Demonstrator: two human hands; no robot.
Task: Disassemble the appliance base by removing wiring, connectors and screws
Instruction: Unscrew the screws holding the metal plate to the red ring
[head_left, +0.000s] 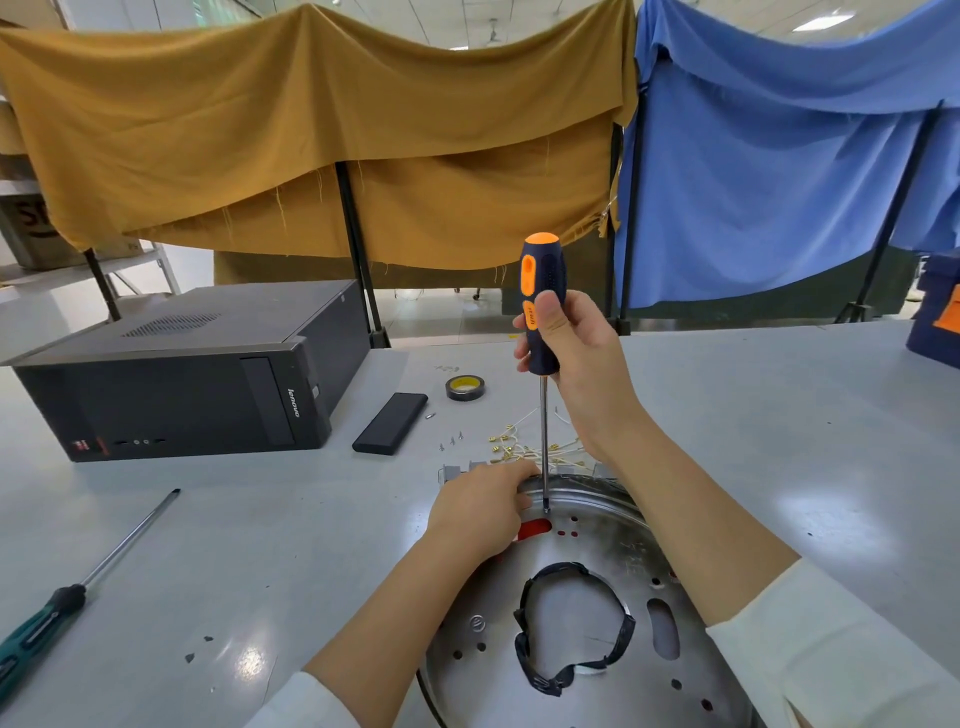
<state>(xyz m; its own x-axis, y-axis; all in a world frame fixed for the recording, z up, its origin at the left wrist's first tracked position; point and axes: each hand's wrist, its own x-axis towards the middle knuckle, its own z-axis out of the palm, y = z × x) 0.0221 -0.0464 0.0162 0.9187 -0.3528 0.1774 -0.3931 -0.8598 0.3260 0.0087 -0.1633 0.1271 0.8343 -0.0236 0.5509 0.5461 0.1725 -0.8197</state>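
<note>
The round metal appliance base (613, 551) lies flat at the near edge of the table, with a central hole edged in black tape. My right hand (576, 358) grips a blue and orange screwdriver (542, 306) upright, its tip set on a screw (546, 510) near the base's far rim. My left hand (483, 506) holds the far left rim of the base, fingers curled beside the tip. A bundle of pale wires with brass connectors (524, 451) lies just beyond the base. Three small loose screws (451, 440) lie on the table.
A black desktop computer case (197, 374) lies on its side at the left. A black slim box (390, 423) and a tape roll (465, 387) sit behind the base. A green-handled screwdriver (78, 592) lies at the near left. Cloth-draped frames stand behind the table.
</note>
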